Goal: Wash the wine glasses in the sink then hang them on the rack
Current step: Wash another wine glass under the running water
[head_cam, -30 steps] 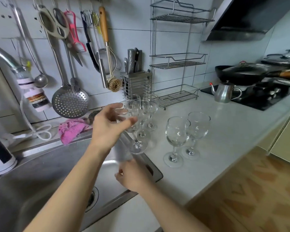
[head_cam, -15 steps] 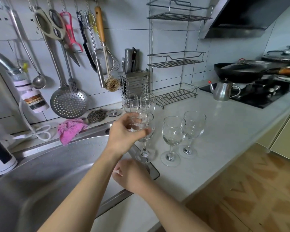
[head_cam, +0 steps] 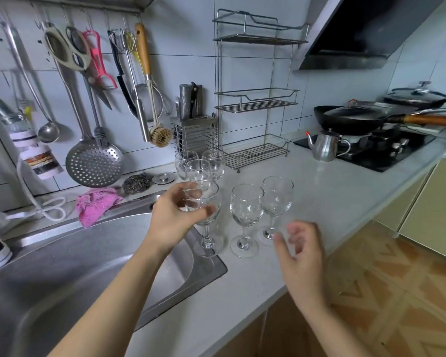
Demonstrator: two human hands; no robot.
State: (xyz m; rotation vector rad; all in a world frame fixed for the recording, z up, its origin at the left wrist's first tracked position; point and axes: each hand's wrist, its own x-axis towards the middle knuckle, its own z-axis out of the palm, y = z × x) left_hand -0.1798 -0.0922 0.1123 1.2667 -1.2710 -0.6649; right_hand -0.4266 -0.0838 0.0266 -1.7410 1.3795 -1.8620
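Clear wine glass (head_cam: 213,199) is in my left hand (head_cam: 170,220), fingers wrapped round the bowl, probably steadier than the stem. Its foot is at the sink (head_cam: 75,266) corner, on or just off the surface (head_cam: 332,202). Right hand (head_cam: 301,253) is slack and holding nothing, near two other glasses (head_cam: 246,207).

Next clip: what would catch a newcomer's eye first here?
The left hand gripping the bowl of a wine glass at the sink's right corner, with the right hand open beside two more glasses on the counter. Behind them, three further glasses cluster before the knife holder.
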